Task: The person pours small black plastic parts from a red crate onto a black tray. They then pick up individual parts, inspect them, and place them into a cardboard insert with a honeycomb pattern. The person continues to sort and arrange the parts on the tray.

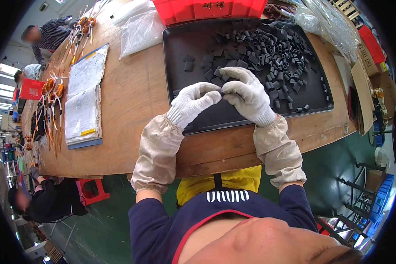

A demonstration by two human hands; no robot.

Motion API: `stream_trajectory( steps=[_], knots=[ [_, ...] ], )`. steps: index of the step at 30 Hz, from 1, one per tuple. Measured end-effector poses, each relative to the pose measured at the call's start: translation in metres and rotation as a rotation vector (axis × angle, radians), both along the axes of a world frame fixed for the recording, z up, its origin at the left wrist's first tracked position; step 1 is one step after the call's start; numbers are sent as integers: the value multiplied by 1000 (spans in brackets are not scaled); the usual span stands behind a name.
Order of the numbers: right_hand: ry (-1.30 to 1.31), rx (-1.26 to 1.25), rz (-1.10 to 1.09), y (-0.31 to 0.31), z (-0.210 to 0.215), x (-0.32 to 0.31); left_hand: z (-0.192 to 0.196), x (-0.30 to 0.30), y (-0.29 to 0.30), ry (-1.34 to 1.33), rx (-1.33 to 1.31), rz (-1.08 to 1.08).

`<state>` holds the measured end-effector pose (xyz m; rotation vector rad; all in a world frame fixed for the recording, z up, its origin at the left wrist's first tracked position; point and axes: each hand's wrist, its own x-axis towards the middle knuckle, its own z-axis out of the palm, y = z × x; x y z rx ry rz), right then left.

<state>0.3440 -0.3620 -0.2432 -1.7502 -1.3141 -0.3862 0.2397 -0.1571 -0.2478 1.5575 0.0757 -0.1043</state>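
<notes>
My left hand [192, 104], in a white knit glove, is closed in a pinch above the near part of a black tray [187, 88]. Facing it, my right hand [247, 96], gloved the same way, is closed too, its fingertips almost touching the left ones. A bit of something dark shows between the fingertips, mostly hidden and too small to name. Beyond my hands, short black tube pieces [282, 55] lie heaped in the tray. Flatter black pieces [188, 66] lie scattered on its left and middle.
A red bin [207, 11] stands behind the tray. Left of it lie clear plastic bags [140, 33] and an open clipboard of papers [84, 94]. Copper-coloured coils with wires [52, 90] sit along the left edge. Cardboard [362, 94] leans at the right. Other people work at the left.
</notes>
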Motion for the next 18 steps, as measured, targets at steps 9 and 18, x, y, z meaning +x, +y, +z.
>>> stream_trajectory(
  steps=[9,18],
  knots=[
    [66,-8,-82,1,2,-4,9,-1,37,-367,740,314],
    [143,-4,-193,5,-12,2,-8,-2,75,-109,1366,371]
  ],
)
